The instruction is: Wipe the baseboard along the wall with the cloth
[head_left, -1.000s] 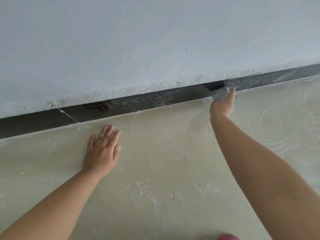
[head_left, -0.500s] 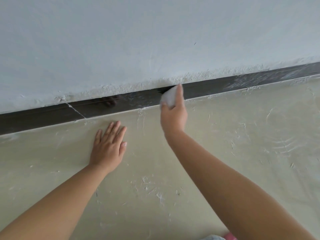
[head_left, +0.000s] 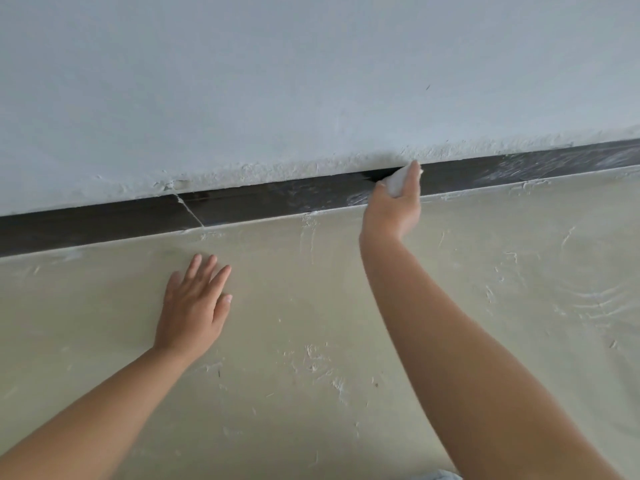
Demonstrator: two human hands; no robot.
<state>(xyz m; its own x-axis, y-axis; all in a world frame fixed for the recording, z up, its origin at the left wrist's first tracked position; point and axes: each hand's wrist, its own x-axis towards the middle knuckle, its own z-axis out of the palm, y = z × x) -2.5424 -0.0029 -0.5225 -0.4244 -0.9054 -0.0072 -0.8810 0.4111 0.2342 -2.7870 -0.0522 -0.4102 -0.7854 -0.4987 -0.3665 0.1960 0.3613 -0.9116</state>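
Observation:
A dark baseboard (head_left: 249,206) runs along the foot of the white wall (head_left: 277,81), streaked with white dust and crossed by a white crack on the left. My right hand (head_left: 393,206) grips a small white cloth (head_left: 396,183) and presses it against the baseboard right of centre. Most of the cloth is hidden behind my fingers. My left hand (head_left: 195,308) lies flat on the pale floor (head_left: 294,323), fingers spread, a little in front of the baseboard.
The pale floor carries white plaster smears and scrapes, thicker at the right (head_left: 588,299). The wall's lower edge is rough, with crumbly plaster (head_left: 277,168). A bit of pale fabric (head_left: 436,475) shows at the bottom edge.
My right hand swept the cloth left along the baseboard, then came back a little to the right. My left hand has stayed flat on the floor.

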